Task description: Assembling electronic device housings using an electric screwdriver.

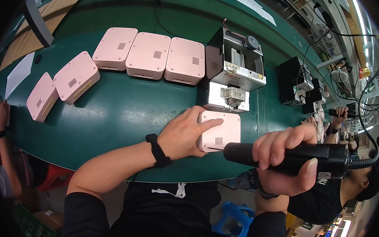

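A pale pink plastic box (229,129) with a small vent grille and corner holes lies flat on the green table. My left hand (182,134) grips it from the left, with the index finger stretched over the top face. My right hand (283,158) is wrapped round a black corded electric screwdriver (326,157), held tilted almost level. Its thin bit reaches the box's near left corner; whether it sits in a screw hole I cannot tell. Just beyond the box stands a black and silver screw feeder (234,74).
Several more pink boxes (148,53) stand in a curved row from far left to the feeder. More black machines (293,84) are along the table on the right. Co-workers sit at both sides; one hand (340,115) at right holds a dark tool. A blue stool (234,220) is below.
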Tool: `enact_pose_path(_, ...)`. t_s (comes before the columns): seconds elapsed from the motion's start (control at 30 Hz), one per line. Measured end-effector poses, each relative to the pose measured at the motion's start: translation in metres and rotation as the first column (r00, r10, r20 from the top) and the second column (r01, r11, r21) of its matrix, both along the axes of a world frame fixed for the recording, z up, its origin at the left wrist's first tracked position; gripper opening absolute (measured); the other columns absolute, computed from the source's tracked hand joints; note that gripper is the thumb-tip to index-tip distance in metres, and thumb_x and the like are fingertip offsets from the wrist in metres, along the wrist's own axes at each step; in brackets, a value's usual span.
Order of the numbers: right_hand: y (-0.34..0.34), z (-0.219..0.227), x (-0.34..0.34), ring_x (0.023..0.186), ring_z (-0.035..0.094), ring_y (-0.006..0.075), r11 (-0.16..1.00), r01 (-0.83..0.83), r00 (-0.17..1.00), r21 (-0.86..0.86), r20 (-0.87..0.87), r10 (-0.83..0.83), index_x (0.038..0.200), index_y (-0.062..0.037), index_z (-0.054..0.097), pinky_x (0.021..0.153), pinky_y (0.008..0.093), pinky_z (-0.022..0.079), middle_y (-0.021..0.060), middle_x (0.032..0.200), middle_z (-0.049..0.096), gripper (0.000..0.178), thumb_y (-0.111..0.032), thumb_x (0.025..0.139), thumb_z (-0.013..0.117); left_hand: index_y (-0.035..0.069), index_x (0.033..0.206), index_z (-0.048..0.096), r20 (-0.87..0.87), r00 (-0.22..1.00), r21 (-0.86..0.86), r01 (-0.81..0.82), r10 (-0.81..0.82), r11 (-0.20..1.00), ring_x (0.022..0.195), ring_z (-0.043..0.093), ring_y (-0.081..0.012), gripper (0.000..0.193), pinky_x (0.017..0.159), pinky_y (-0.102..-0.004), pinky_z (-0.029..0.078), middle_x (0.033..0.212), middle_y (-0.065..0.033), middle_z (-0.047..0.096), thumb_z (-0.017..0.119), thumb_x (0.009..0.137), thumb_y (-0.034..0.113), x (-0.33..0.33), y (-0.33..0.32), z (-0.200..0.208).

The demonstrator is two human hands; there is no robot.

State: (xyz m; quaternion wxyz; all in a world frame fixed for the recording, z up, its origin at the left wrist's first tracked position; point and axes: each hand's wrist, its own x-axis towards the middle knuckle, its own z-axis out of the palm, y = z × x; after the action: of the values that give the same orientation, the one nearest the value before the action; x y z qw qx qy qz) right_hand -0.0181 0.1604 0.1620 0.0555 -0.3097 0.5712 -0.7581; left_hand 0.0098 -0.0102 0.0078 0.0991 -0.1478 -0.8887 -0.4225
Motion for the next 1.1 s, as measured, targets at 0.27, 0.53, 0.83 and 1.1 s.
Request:
enact_pose_path(0.27, -0.006, -0.001, 0.012, 0.046, 0.047, 0.0161, 0.999, 0.014, 1.000, 0.044, 0.020, -0.015, 0.097, -0.0062, 0.044, 0.050, 0.0329, 0.043, 0.0041, 0.065, 0.049, 0.048, -0.051, 0.089, 0.061, 0.020, 0.136, 0.057, 0.006, 1.000, 0.011, -0.010, 0.010, 1.000, 0.118, 0.053, -0.0368, 0.086, 0.101, -0.0432, 0.048, 0.128, -0.0175, 0.048, 0.091, 0.057, 0.020, 0.002, 0.000, -0.002)
enact_pose_path(0.53, -0.007, -0.004, 0.012, 0.048, 0.049, 0.0166, 0.998, 0.029, 0.999, 0.059, 0.036, -0.031, 0.095, -0.0073, 0.043, 0.053, 0.0332, 0.044, 0.0043, 0.065, 0.049, 0.048, -0.050, 0.088, 0.063, 0.020, 0.136, 0.057, -0.012, 1.000, 0.012, -0.010, 0.010, 1.000, 0.117, 0.053, -0.0376, 0.086, 0.099, -0.0429, 0.049, 0.128, -0.0180, 0.048, 0.091, 0.056, 0.019, 0.002, 0.004, -0.003)
enact_pose_path(0.83, -0.009, -0.016, 0.013, 0.052, 0.052, 0.0184, 0.995, -0.037, 0.993, 0.091, 0.116, 0.026, 0.095, -0.0080, 0.044, 0.057, 0.0357, 0.046, 0.0054, 0.067, 0.051, 0.047, -0.046, 0.085, 0.069, 0.019, 0.135, 0.059, 0.005, 1.000, -0.005, -0.021, 0.021, 1.000, 0.118, 0.053, -0.0382, 0.084, 0.099, -0.0430, 0.049, 0.130, -0.0191, 0.048, 0.090, 0.057, 0.019, 0.003, -0.001, -0.004)
enact_pose_path(1.1, 0.008, -0.006, 0.011, 0.056, 0.054, 0.0198, 1.000, -0.002, 0.995, -0.005, 0.102, 0.003, 0.098, -0.0065, 0.046, 0.060, 0.0363, 0.047, 0.0066, 0.068, 0.053, 0.048, -0.043, 0.085, 0.074, 0.020, 0.137, 0.057, 0.056, 0.998, 0.005, -0.002, 0.002, 1.000, 0.116, 0.055, -0.0390, 0.085, 0.101, -0.0443, 0.049, 0.127, -0.0209, 0.050, 0.089, 0.058, 0.024, -0.003, 0.005, 0.018)
